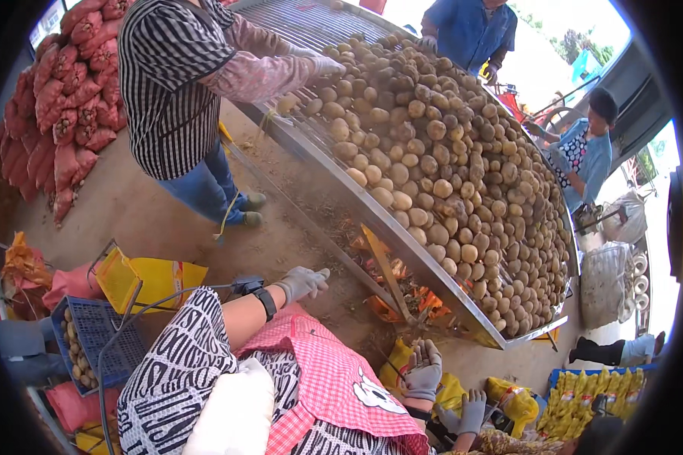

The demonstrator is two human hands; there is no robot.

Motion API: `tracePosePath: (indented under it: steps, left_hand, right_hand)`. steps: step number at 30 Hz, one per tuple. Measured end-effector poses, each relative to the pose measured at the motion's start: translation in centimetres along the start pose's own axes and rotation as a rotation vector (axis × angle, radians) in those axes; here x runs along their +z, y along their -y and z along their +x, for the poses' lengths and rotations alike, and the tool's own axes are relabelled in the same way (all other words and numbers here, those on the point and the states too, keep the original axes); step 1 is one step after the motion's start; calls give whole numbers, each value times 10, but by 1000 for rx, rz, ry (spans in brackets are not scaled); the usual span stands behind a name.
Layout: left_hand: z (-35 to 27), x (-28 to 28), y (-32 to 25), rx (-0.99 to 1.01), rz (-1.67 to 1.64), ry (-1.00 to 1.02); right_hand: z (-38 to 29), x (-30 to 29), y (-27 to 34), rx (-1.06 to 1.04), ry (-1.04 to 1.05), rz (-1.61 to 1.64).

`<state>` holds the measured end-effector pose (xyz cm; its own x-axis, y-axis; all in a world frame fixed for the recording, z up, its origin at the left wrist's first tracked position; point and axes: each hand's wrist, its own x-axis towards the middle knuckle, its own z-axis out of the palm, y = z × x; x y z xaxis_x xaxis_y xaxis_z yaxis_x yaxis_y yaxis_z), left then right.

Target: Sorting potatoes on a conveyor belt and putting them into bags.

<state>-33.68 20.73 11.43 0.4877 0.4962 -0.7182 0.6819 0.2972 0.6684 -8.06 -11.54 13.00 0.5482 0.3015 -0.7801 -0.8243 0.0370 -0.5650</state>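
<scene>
My left hand (303, 284), in a grey glove with a black wristband behind it, is held in front of the pink checked apron (330, 364), touching nothing that I can see. To the right, my right hand (423, 368), also gloved, is raised palm up with fingers loosely curled and nothing in it. Beyond both hands stands a slatted metal sorting table (319, 149), heaped with potatoes (432, 187). Yellow mesh bags (449, 392) lie close to my right hand.
A co-worker in a striped shirt (173, 96) reaches over the table; others stand at its far side. Another worker's gloved hands (471, 410) are near my right hand. A blue crate (102, 341) of potatoes stands at left, with red mesh sacks (62, 114) piled behind.
</scene>
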Motion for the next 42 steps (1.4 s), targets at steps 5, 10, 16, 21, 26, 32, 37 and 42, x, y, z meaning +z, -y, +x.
tracePosePath:
  steps: [5, 10, 16, 21, 26, 32, 37, 42]
  left_hand:
    - [-1, -34, -6, 19, -315, -82]
    - [5, -80, 45, -19, -359, -210]
    - [-11, -113, 115, -39, -731, -497]
    - [-44, -128, 168, -65, -881, -770]
    - [-95, -115, 212, -228, -844, -841]
    - [-135, -73, 239, -282, -1222, -1099]
    - [-153, -50, 240, -219, -1302, -1288]
    - [-140, -22, 211, -289, -1280, -1301]
  right_hand:
    - [15, 73, 30, -32, 80, -117]
    - [31, 150, 42, -163, 178, -286]
    - [65, 245, 56, -285, 281, -536]
    - [104, 307, 65, -310, 434, -693]
    - [128, 371, 45, -374, 481, -877]
    - [147, 419, 21, -420, 583, -951]
    - [151, 437, 3, -479, 757, -1229]
    - [158, 445, 1, -1421, 741, -1894]
